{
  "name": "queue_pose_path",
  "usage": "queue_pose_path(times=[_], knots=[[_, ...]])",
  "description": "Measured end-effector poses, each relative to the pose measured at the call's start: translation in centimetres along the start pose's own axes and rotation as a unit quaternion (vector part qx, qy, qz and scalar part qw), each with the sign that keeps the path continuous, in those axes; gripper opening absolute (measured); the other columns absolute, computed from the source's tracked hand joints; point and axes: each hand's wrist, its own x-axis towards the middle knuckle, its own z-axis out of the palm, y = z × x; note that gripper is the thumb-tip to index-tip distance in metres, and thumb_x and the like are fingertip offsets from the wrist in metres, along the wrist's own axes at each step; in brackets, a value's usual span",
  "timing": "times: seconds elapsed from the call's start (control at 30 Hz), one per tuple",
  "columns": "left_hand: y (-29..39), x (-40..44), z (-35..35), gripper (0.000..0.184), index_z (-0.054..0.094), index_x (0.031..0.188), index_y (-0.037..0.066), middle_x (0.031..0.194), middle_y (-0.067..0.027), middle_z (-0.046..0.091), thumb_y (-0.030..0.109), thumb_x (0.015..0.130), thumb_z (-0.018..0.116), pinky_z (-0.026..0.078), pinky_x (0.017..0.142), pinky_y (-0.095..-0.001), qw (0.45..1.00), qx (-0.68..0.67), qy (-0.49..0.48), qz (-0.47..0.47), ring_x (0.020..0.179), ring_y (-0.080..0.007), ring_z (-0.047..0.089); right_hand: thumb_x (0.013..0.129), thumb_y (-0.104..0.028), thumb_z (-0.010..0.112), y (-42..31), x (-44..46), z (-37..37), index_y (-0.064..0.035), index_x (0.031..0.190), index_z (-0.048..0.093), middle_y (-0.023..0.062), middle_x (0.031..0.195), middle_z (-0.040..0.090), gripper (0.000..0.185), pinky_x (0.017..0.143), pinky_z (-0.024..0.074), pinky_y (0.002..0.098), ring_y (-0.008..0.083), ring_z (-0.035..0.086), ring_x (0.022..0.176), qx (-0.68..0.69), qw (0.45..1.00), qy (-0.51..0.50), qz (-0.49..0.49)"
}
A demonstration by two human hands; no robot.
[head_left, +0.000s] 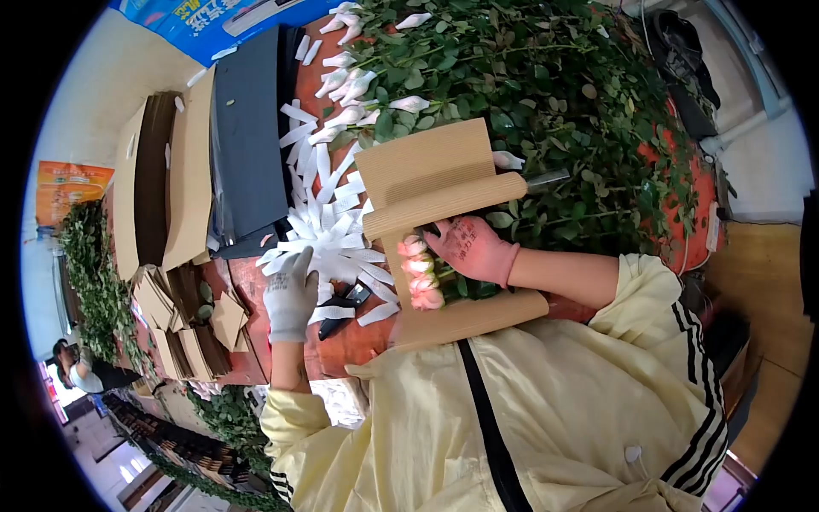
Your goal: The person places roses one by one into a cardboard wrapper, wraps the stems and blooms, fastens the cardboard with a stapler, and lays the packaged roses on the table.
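My left hand (291, 294), in a white glove, reaches into a fanned pile of white paper strips (328, 239). Its fingers are stretched out with the thumb apart, touching the strips' near edge. My right hand (473, 247), in a pink glove, bends its fingers over a small bunch of pink roses (421, 273); the fingertips rest by the topmost bloom. Those roses lie stacked on a sheet of brown corrugated cardboard (426, 328), its two ends curling up around them. The stems are mostly hidden by my hand and the cardboard.
Many leafy stems with white-sleeved rosebuds (350, 85) cover the red table's far right. Dark sheets (249, 136) and cardboard sheets (189, 171) lie left, with small cardboard pieces (226, 322) below. A black tool (345, 303) sits near my left hand. Another person (84, 371) is far left.
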Motion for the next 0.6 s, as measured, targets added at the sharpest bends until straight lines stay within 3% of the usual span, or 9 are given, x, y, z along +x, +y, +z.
queue_pose_path(times=[0.1, 0.13, 0.17, 0.23, 0.27, 0.37, 0.5, 0.57, 0.6], knots=[[3.8, -1.2, -1.7, 0.027, 0.063, 0.104, 0.006, 0.106, -0.0103, 0.065, 0.008, 0.079, 0.055, 0.051, 0.073, -0.0379, 0.992, -0.086, -0.037, 0.081, 0.086, -0.0264, 0.064, 0.082, -0.017, 0.048, -0.4, 0.5, 0.1, -0.0053, 0.112, 0.055, 0.0149, 0.108, 0.058, 0.033, 0.069, 0.0479, 0.0338, 0.0246, 0.061, 0.084, 0.002, 0.999, -0.029, 0.032], [5.2, -1.6, -0.9, 0.027, 0.064, 0.104, 0.009, 0.11, -0.0072, 0.064, 0.011, 0.079, 0.055, 0.051, 0.073, -0.0366, 0.973, -0.128, 0.006, 0.192, 0.087, -0.0244, 0.064, 0.086, -0.019, 0.044, -0.6, 0.6, -0.3, -0.0047, 0.11, 0.055, 0.0186, 0.123, 0.05, 0.03, 0.082, 0.0445, 0.0385, 0.0302, 0.054, 0.104, 0.012, 0.996, -0.074, 0.05], [7.6, -1.7, -0.8, 0.026, 0.064, 0.104, 0.011, 0.112, -0.0052, 0.064, 0.016, 0.08, 0.056, 0.051, 0.071, -0.0348, 0.968, -0.092, -0.043, 0.231, 0.084, -0.0233, 0.065, 0.086, -0.019, 0.044, -0.6, 0.8, -0.6, -0.0047, 0.11, 0.055, 0.0186, 0.123, 0.05, 0.03, 0.082, 0.0445, 0.0385, 0.0302, 0.054, 0.104, 0.011, 0.996, -0.072, 0.046], [10.7, -1.3, -0.8, 0.029, 0.062, 0.109, 0.013, 0.114, -0.005, 0.063, 0.02, 0.082, 0.055, 0.052, 0.067, -0.0341, 0.961, -0.104, -0.061, 0.247, 0.084, -0.0232, 0.065, 0.088, -0.019, 0.042, -0.5, 0.9, -1.1, -0.0049, 0.108, 0.055, 0.0187, 0.122, 0.051, 0.028, 0.081, 0.045, 0.0376, 0.0301, 0.055, 0.103, 0.007, 0.991, -0.126, 0.035], [11.5, -0.9, -0.5, 0.03, 0.061, 0.112, 0.012, 0.114, -0.0059, 0.062, 0.021, 0.083, 0.054, 0.051, 0.071, -0.0353, 0.966, -0.126, -0.065, 0.217, 0.086, -0.0238, 0.065, 0.084, -0.015, 0.044, -0.5, 0.5, -0.1, -0.0057, 0.114, 0.055, 0.0159, 0.113, 0.057, 0.033, 0.07, 0.0473, 0.0327, 0.0244, 0.061, 0.089, -0.034, 0.999, -0.037, 0.01], [11.7, 1.0, 1.0, 0.035, 0.058, 0.117, 0.007, 0.117, -0.0104, 0.06, 0.024, 0.087, 0.052, 0.048, 0.084, -0.0392, 0.965, -0.173, -0.028, 0.195, 0.096, -0.0274, 0.062, 0.085, -0.015, 0.042, -0.7, 1.2, -1.7, -0.0065, 0.11, 0.056, 0.0174, 0.112, 0.057, 0.03, 0.073, 0.0458, 0.0336, 0.0226, 0.061, 0.086, 0.013, 0.983, -0.177, 0.034], [10.5, 1.4, 2.7, 0.034, 0.058, 0.114, 0.004, 0.122, -0.0141, 0.056, 0.024, 0.087, 0.053, 0.049, 0.082, -0.0391, 0.967, -0.142, -0.094, 0.19, 0.102, -0.0318, 0.059, 0.087, -0.018, 0.04, 0.1, -1.6, -4.4, -0.0118, 0.109, 0.056, 0.0187, 0.114, 0.054, 0.029, 0.078, 0.043, 0.0336, 0.0198, 0.055, 0.094, -0.103, 0.991, -0.011, -0.083], [10.9, 1.4, 1.9, 0.033, 0.06, 0.111, 0.007, 0.114, -0.0149, 0.06, 0.027, 0.085, 0.055, 0.047, 0.082, -0.0414, 0.963, -0.199, -0.097, 0.153, 0.098, -0.0331, 0.059, 0.081, -0.025, 0.052, 1.3, 0.1, -7.2, -0.0128, 0.114, 0.055, 0.0095, 0.112, 0.057, 0.035, 0.074, 0.0428, 0.0368, 0.0235, 0.055, 0.082, 0.238, 0.963, 0.113, -0.051], [10.9, 1.5, 1.8, 0.029, 0.06, 0.109, 0.008, 0.116, -0.0128, 0.058, 0.025, 0.087, 0.053, 0.049, 0.078, -0.0407, 0.965, -0.183, -0.096, 0.164, 0.094, -0.0309, 0.061, 0.081, -0.026, 0.053, 2.2, 1.4, -10.5, -0.0148, 0.11, 0.056, 0.0071, 0.109, 0.059, 0.032, 0.072, 0.0437, 0.037, 0.0242, 0.056, 0.078, 0.119, 0.985, 0.119, -0.039]])
